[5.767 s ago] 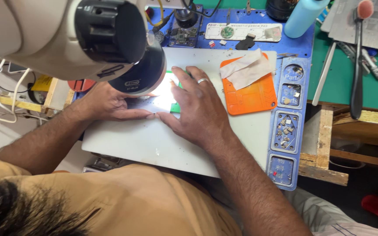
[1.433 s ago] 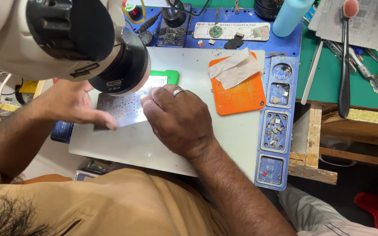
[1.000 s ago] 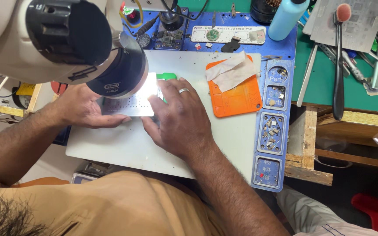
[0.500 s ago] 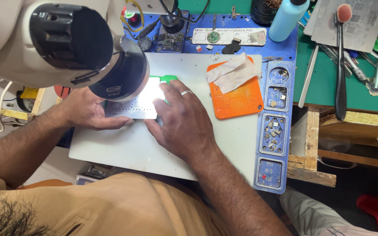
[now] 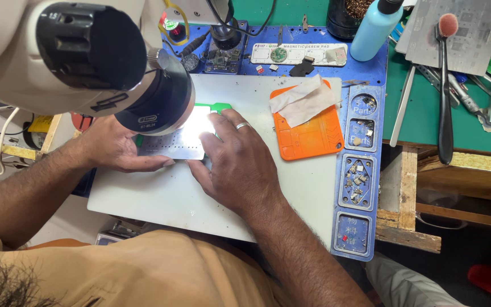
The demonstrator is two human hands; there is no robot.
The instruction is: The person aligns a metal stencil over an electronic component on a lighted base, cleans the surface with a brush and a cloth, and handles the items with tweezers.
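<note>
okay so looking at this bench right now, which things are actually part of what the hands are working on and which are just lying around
In use:
left hand and right hand, pressing on the metal stencil sheet
green holder under it
microscope head lighting it
white work mat

Lying about:
orange pad with white cloth
blue bottle
brush
parts tray

— What colours sit on the work mat (image 5: 257, 199)?
— It's pale grey, framed by a blue tray (image 5: 354, 193) with 4 small compartments. An orange pad (image 5: 313, 133) lies on it under a whitish tissue (image 5: 303, 100).
— And beneath the microscope (image 5: 86, 62)?
— A silvery stencil (image 5: 171, 146) dotted with tiny holes, over a green holder (image 5: 217, 107). The bottle (image 5: 373, 28) is light blue, the bench (image 5: 427, 113) green.
</note>
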